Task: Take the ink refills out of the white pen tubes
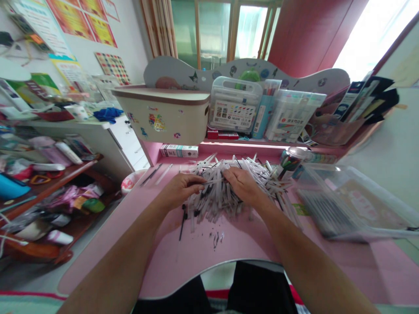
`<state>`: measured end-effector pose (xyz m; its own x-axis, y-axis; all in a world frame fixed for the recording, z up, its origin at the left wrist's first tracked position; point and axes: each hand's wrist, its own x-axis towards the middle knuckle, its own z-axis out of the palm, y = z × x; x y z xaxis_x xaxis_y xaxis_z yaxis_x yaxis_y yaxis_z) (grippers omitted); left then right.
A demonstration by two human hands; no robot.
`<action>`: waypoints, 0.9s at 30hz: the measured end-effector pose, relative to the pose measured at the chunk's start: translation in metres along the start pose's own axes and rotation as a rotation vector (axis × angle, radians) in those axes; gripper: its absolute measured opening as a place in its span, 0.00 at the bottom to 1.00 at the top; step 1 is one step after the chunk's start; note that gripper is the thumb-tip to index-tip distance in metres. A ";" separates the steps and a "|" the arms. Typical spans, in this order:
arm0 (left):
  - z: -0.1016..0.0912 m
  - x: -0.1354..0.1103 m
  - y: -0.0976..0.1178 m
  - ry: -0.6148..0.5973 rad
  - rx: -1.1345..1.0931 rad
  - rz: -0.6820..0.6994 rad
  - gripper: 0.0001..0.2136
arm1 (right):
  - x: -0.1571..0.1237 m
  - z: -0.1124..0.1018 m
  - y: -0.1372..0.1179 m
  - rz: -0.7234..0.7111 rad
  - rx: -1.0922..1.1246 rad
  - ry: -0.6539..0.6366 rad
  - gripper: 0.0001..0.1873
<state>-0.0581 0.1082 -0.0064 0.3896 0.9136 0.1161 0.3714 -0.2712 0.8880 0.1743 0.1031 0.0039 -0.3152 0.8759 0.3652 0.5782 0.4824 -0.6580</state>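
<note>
A big heap of clear-barrelled pens (pixel 229 185) lies on the pink desk (pixel 203 248). My left hand (pixel 181 188) and my right hand (pixel 240 185) rest on the heap, fingers curled. Between them they pinch one pen (pixel 214 180), held level across the pile. A few loose black refills and small parts (pixel 183 222) lie on the desk just in front of the heap.
A clear plastic tray (pixel 353 205) with pens sits to the right. A pen cup (pixel 290 161) stands behind the heap. A cream bin (pixel 163 113) and marker boxes (pixel 234 104) fill the back shelf. Cluttered wooden shelves (pixel 49 192) stand at the left.
</note>
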 end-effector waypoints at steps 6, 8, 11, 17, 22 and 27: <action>0.001 0.000 0.000 0.020 -0.044 -0.017 0.11 | -0.001 -0.002 -0.002 -0.023 0.017 -0.010 0.08; 0.001 0.000 0.000 0.034 -0.058 -0.016 0.10 | 0.000 -0.001 -0.002 -0.020 -0.037 -0.019 0.16; 0.002 0.000 0.001 0.045 -0.082 -0.013 0.09 | -0.001 -0.001 -0.003 -0.022 -0.017 -0.007 0.18; 0.003 0.000 0.003 0.067 -0.068 0.020 0.09 | -0.002 -0.002 -0.003 -0.065 0.018 0.028 0.08; 0.005 -0.001 0.004 0.098 -0.008 0.062 0.09 | -0.001 0.000 -0.004 -0.068 -0.023 0.038 0.14; 0.003 -0.001 0.008 0.210 -0.162 0.037 0.08 | -0.002 -0.001 -0.007 -0.008 0.227 0.190 0.10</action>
<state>-0.0534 0.1039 -0.0006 0.2103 0.9515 0.2245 0.2134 -0.2688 0.9393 0.1718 0.0978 0.0086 -0.1598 0.8659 0.4740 0.3865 0.4967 -0.7771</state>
